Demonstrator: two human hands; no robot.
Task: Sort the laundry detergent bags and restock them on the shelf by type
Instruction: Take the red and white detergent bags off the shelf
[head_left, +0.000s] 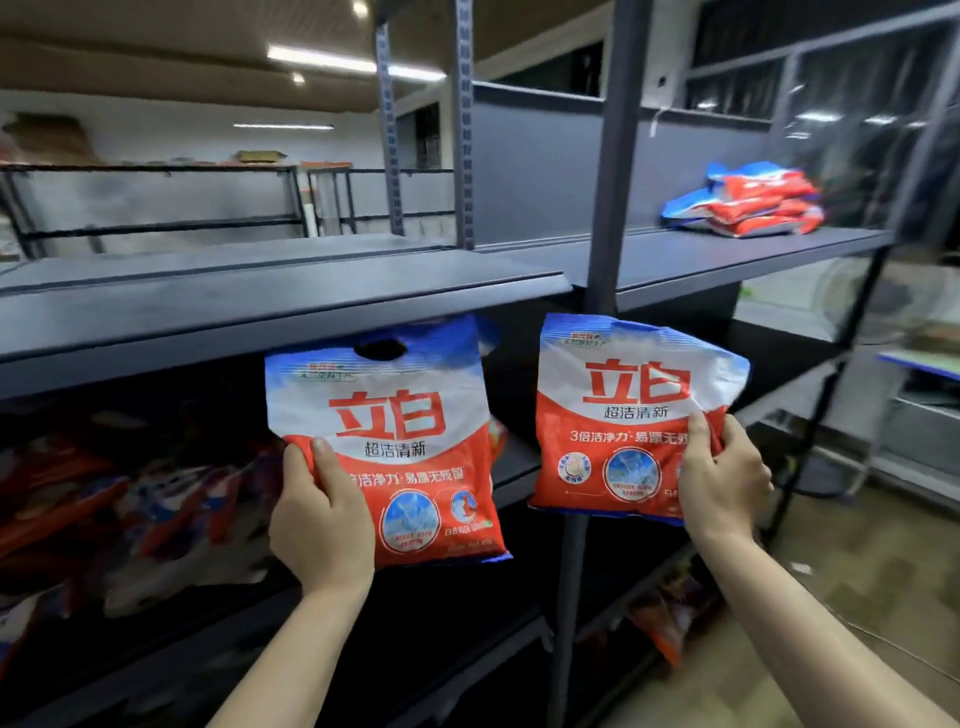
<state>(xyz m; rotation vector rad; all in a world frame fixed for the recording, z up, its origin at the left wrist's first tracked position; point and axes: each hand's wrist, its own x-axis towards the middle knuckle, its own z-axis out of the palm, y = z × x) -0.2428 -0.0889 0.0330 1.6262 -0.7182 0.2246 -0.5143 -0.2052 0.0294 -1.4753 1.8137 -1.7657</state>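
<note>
- Two hands are up in front of the shelving: the left hand (319, 514) and the right hand (719, 480).
- Two red, white and blue detergent bags are held upright, one per hand: the left bag (400, 441) and the right bag (623, 421).
- One stack of matching bags (753, 205) lies on the upper shelf (701, 254), far right; the bags in it blur together, four or five perhaps.
- One jumbled heap of bags (119, 509) fills the dim lower shelf on the near left, too blurred to count.
- Three long ceiling lights (322, 58) glow at the far left.
</note>
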